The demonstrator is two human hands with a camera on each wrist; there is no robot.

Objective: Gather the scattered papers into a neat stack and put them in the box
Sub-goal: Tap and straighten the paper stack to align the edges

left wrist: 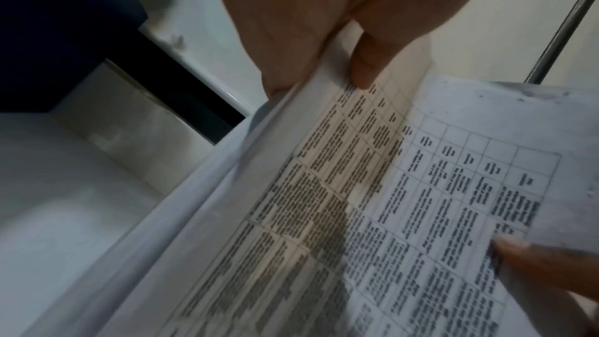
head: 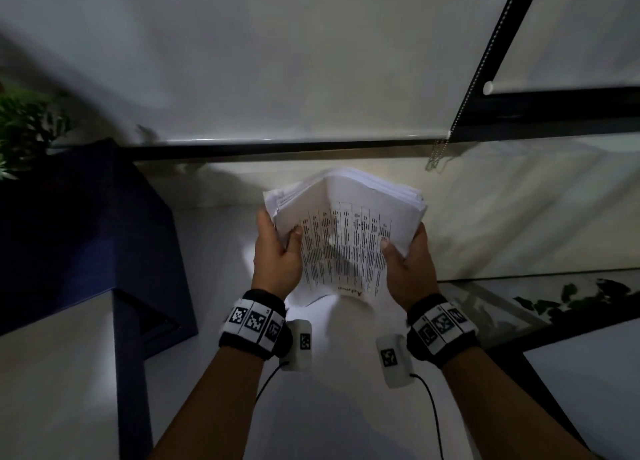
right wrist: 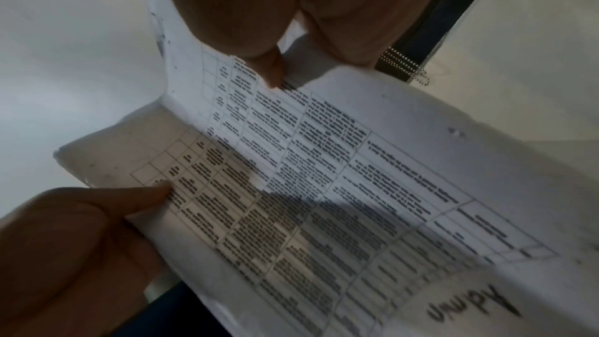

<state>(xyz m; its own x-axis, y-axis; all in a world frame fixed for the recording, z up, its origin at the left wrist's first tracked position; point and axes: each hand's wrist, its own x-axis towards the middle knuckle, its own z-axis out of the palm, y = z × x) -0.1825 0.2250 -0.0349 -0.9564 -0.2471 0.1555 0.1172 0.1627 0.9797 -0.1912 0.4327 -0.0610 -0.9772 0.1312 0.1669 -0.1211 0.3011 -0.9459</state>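
Note:
A stack of white papers [head: 343, 231] with a printed table on the top sheet is held up above the white table, bent into a trough. My left hand [head: 277, 248] grips its left edge, thumb [head: 296, 232] on the top sheet. My right hand [head: 408, 255] grips the right edge, thumb [head: 386, 244] on top. In the left wrist view the left thumb [left wrist: 366, 65] presses the papers [left wrist: 356, 201]. In the right wrist view the right thumb [right wrist: 269, 68] presses the papers [right wrist: 324, 176]. A dark blue box [head: 86, 237] stands at the left, its opening seen edge-on.
A white table surface [head: 329, 373] lies under the hands. A green plant [head: 24, 127] sits at far left behind the box. A roller blind with a bead chain [head: 440, 154] hangs behind. A glass-topped surface [head: 519, 307] with leaves lies at the right.

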